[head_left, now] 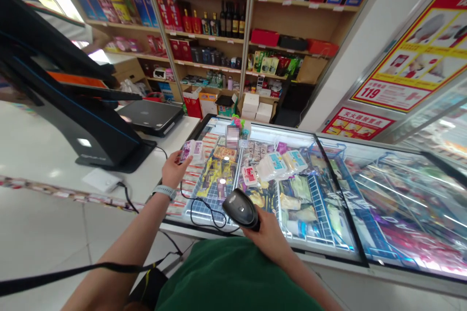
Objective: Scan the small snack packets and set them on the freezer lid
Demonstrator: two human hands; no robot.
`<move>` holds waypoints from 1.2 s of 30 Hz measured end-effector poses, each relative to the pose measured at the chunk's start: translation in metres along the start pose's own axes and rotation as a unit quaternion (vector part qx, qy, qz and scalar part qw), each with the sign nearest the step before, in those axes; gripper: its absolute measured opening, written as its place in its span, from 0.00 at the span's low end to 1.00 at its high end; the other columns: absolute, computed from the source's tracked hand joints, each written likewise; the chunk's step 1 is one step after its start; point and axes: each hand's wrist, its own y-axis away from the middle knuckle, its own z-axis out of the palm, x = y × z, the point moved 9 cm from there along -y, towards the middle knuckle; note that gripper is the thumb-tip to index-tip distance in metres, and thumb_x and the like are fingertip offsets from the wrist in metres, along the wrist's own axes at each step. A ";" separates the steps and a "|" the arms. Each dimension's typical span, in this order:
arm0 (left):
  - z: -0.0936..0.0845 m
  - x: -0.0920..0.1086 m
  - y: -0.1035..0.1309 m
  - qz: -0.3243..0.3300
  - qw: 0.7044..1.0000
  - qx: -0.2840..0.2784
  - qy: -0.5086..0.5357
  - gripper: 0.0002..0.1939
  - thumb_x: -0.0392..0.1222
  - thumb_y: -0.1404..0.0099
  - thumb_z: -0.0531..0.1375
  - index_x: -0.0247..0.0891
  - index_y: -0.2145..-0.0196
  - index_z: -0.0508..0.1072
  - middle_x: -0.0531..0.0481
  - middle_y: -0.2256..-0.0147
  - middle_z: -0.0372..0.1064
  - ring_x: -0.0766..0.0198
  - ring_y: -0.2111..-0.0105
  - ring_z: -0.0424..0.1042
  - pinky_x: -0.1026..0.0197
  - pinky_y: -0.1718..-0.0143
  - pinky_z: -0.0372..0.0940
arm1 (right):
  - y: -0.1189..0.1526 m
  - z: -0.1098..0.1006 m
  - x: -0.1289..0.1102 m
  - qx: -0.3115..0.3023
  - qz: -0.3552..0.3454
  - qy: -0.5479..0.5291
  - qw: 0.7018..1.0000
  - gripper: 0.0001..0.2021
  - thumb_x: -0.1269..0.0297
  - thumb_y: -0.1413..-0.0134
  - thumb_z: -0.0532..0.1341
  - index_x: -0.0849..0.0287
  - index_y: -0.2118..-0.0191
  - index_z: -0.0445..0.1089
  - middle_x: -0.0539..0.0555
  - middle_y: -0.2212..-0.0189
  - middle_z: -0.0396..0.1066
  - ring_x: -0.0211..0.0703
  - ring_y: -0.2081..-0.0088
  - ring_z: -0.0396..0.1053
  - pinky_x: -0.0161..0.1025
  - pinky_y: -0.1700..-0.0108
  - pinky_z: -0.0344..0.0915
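Note:
My left hand (174, 169), with a watch on the wrist, is closed on a small purple-and-white package (192, 150) over the left end of the glass-topped freezer (255, 129). My right hand (268, 233) grips a black barcode scanner (241, 209), held above the freezer's front part. A black cable (207, 204) lies in loops on the glass between the hands. Beyond the scanner, white packages with blue labels (273, 165) and one with a red label (250, 175) rest on the glass. A colourful small item (237, 122) stands at the freezer's back edge.
On the left counter (47, 155) stand a large black terminal (105, 131), a white box with a cable (102, 180) and a flat black device (149, 114). Shelves (207, 36) of bottles and boxes line the back. Another freezer section (401, 204) extends right.

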 end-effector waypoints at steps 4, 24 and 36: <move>0.012 0.022 -0.029 0.062 0.981 0.051 -0.176 0.31 0.58 0.44 0.62 0.35 0.48 0.71 0.37 0.57 0.71 0.48 0.54 0.69 0.50 0.51 0.61 | 0.005 -0.005 0.006 0.014 0.021 -0.006 1.000 0.13 0.70 0.53 0.62 0.58 0.59 0.72 0.52 0.67 0.75 0.45 0.66 0.72 0.35 0.64 0.64; 0.214 0.059 0.110 0.093 0.943 -0.186 -0.259 0.44 0.64 0.47 0.62 0.32 0.42 0.60 0.30 0.46 0.62 0.40 0.44 0.60 0.43 0.46 0.55 | 0.041 -0.036 0.039 0.101 0.109 -0.050 0.988 0.11 0.68 0.53 0.63 0.59 0.60 0.70 0.51 0.68 0.75 0.43 0.67 0.71 0.33 0.66 0.61; 0.283 0.047 0.141 -0.077 0.932 -0.181 -0.305 0.49 0.62 0.51 0.63 0.25 0.41 0.56 0.23 0.43 0.57 0.37 0.41 0.57 0.36 0.47 0.55 | 0.097 -0.061 0.069 0.180 0.185 -0.071 0.964 0.11 0.67 0.53 0.63 0.61 0.61 0.72 0.53 0.69 0.76 0.47 0.66 0.72 0.36 0.64 0.64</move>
